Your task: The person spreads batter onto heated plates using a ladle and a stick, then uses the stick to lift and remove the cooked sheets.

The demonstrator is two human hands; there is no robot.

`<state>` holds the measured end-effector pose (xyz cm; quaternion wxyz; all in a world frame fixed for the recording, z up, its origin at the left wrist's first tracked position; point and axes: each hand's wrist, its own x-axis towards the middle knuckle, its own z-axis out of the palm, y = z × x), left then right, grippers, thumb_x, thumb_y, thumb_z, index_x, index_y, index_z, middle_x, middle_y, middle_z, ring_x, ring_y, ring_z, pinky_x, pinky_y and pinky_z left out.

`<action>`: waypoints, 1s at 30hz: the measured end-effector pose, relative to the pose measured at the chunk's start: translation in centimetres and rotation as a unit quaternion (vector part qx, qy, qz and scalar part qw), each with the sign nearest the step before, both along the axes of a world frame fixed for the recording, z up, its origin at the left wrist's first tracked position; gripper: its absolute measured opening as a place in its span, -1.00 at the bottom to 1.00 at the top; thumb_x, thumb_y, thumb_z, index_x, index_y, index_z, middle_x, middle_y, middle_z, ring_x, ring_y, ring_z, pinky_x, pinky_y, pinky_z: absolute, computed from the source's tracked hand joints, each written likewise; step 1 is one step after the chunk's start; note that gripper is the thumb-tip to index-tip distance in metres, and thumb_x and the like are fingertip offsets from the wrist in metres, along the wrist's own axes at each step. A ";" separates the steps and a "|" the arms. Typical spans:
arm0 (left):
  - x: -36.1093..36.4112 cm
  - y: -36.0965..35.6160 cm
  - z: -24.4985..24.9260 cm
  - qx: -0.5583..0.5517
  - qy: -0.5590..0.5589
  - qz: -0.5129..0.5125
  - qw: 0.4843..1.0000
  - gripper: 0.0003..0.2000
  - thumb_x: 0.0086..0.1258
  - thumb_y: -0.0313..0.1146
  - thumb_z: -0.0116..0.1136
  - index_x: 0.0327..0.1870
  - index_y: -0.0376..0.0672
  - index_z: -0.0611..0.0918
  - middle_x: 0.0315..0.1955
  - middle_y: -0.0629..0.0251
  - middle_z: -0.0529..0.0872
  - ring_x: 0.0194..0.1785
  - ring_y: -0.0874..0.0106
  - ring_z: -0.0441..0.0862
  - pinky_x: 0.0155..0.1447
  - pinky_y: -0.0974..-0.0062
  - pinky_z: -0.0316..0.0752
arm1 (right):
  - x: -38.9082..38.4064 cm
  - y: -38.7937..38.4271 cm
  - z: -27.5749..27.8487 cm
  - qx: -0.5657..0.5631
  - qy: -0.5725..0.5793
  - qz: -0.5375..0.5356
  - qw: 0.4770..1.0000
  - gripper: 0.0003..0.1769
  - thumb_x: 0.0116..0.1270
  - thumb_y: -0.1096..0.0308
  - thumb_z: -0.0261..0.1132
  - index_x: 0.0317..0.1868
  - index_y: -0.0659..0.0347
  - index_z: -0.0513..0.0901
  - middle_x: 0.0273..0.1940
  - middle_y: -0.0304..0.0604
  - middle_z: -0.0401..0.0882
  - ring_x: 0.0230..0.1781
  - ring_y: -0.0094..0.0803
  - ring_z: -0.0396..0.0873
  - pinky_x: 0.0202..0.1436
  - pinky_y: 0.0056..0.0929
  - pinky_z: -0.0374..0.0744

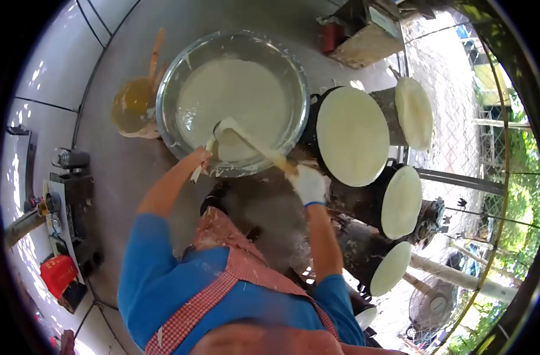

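A wide metal basin [302, 118] stands on the floor in front of me, with thick white batter [237, 89] in it. My right hand [311, 184], in a white glove, is closed round the handle of a ladle [255, 145]. The ladle's white-coated head is over the near part of the batter. At the basin's near left rim, my bare left hand [202, 158] is closed on a thin, white-coated stick [196, 173]. The stick's upper end comes close to the ladle's head.
To the right stand several dark round stoves with pale tops, the largest [353, 136] beside the basin. A yellowish bucket [131, 106] with a wooden handle [156, 50] is at left. A fan [437, 305] stands at lower right, and a red object [58, 275] lies at far left.
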<state>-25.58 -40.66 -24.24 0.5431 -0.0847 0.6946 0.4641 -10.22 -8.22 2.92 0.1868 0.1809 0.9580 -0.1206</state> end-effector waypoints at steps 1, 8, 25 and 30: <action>0.3 0.7 0.7 0.006 0.012 0.002 1.000 -0.77 0.34 -0.19 0.08 -0.30 -0.17 0.43 -0.77 0.31 0.37 -0.74 0.48 0.33 -0.67 0.46 0.26 | 1.8 0.0 -2.3 0.000 0.001 0.007 1.000 -0.60 0.14 -0.02 0.24 -0.32 0.19 0.64 -0.35 0.03 0.64 -0.26 -0.02 0.62 -0.16 -0.10 0.54; 3.5 6.2 20.4 0.450 0.017 0.155 0.879 -0.78 0.32 -0.21 0.14 -0.26 -0.13 0.41 -0.73 0.46 0.27 -0.73 0.62 0.20 -0.72 0.60 0.15 | 12.0 -5.0 0.6 -0.126 0.064 -0.135 0.981 -0.55 0.25 -0.08 0.18 -0.17 0.16 0.61 -0.32 0.18 0.61 -0.22 0.10 0.58 -0.15 -0.05 0.50; 7.6 1.9 48.8 0.275 0.169 0.189 0.927 -0.84 0.40 -0.27 -0.08 -0.04 0.07 0.36 -0.68 0.53 0.25 -0.76 0.71 0.13 -0.78 0.74 0.09 | 9.8 -0.5 5.8 -0.551 0.344 -0.154 0.745 -0.65 0.25 0.27 0.32 -0.03 0.31 0.61 -0.53 -0.29 0.54 -0.62 -0.59 0.44 -0.60 -0.57 0.38; 8.6 2.8 45.5 0.237 -0.316 0.330 0.857 -0.90 0.43 -0.31 -0.12 -0.11 0.14 0.35 -0.69 0.53 0.22 -0.76 0.72 0.08 -0.80 0.75 0.02 | 19.5 -1.3 5.6 -0.435 0.217 -0.269 0.831 -0.70 0.17 0.20 0.36 -0.18 0.22 0.69 -0.47 -0.29 0.63 -0.57 -0.61 0.52 -0.58 -0.58 0.42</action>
